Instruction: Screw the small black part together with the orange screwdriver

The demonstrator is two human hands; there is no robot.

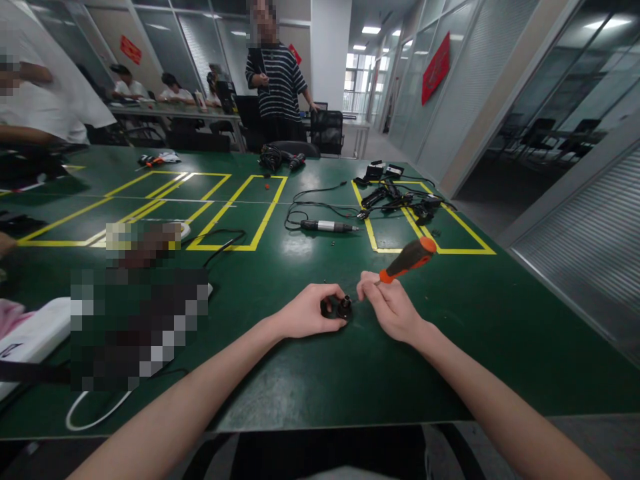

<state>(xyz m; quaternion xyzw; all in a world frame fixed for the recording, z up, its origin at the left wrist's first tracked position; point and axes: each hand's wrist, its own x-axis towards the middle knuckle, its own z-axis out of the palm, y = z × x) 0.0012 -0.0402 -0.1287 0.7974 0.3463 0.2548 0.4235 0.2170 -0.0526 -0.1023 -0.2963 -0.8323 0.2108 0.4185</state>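
My left hand (316, 310) is curled round a small black round part (345, 308) on the green table (300, 373), thumb and fingers closed on its sides. A short metallic piece seems to stand up from its top. Just to the right, my right hand (390, 303) grips a screwdriver (407, 260) with a black and orange handle. The handle slants up and to the right, while the thin shaft points down left toward the black part. Whether the tip touches the part is too small to tell.
Beyond my hands lies a corded electric screwdriver (327, 227). Black parts and cables (395, 197) are heaped at the back right. Blurred-out items and a white power strip (37, 340) occupy the left. A person in a striped shirt (280, 80) stands behind the table.
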